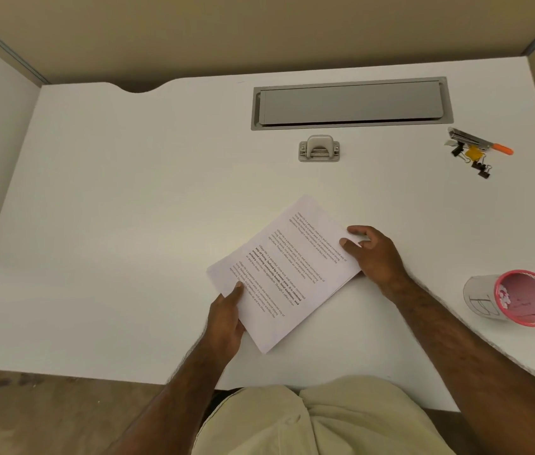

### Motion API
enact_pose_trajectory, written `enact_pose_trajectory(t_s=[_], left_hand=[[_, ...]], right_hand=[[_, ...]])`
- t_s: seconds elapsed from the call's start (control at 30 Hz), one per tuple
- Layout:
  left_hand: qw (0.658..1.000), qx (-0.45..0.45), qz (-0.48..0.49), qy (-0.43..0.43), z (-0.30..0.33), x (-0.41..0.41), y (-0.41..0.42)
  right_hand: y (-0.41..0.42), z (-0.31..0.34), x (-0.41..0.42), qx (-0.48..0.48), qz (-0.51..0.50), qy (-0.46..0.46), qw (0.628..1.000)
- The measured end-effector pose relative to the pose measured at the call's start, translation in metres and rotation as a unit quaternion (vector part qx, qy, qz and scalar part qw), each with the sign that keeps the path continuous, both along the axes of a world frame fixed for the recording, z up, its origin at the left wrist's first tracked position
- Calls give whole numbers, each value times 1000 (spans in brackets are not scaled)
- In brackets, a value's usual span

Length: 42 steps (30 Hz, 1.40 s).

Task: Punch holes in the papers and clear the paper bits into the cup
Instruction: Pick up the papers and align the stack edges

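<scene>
A stack of printed papers lies slanted on the white desk. My left hand grips the stack's near left edge, thumb on top. My right hand holds the far right edge, with its thumb and fingertips on the top sheet. A grey hole punch stands farther back, apart from both hands. A paper cup with a pink inside lies tipped at the right, its mouth facing me, with a few white bits inside.
A grey cable hatch is set into the desk behind the punch. A stapler with an orange-tipped tool and several binder clips lie at the back right. Beige partition walls enclose the desk.
</scene>
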State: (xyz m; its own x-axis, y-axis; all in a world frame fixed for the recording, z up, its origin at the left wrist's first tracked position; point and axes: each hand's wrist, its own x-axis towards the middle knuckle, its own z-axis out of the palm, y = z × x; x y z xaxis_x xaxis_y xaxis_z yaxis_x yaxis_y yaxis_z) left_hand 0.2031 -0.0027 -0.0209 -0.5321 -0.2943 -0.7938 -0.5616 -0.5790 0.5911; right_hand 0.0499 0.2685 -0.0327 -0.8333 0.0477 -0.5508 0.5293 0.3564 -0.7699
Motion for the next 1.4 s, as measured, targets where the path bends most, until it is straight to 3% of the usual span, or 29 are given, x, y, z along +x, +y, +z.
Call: enact_pose_trajectory(t_s=[0.13,0.27,0.53,0.77,0.9,1.03,1.2,1.4], left_hand=[[998,39,40,-1,3,-4,6],[993,82,86,10,4,-10,22],[990,122,61,46,2,-11,54],[992,119,29,14,-6,-26,-13],[992,78,-99,-28,-8,-42,-36],[975,27,-221,-7,-6,-49,-19],[974,-115,-190,-44,-10,-51,5],[972,-152,-175,-40,-11,-50,11]], right_hand=[[-5,5,20,-197,-167,-110,960],[-19,5,51,-274,-178,-141,934],[-52,-1,81,-206,-166,-142,954],[-26,2,62,-177,-112,-166,964],[-9,3,51,-153,-19,-185,971],[-7,6,46,-156,35,-202,966],[-11,7,43,-103,34,-140,984],[-10,7,54,13,94,-33,995]])
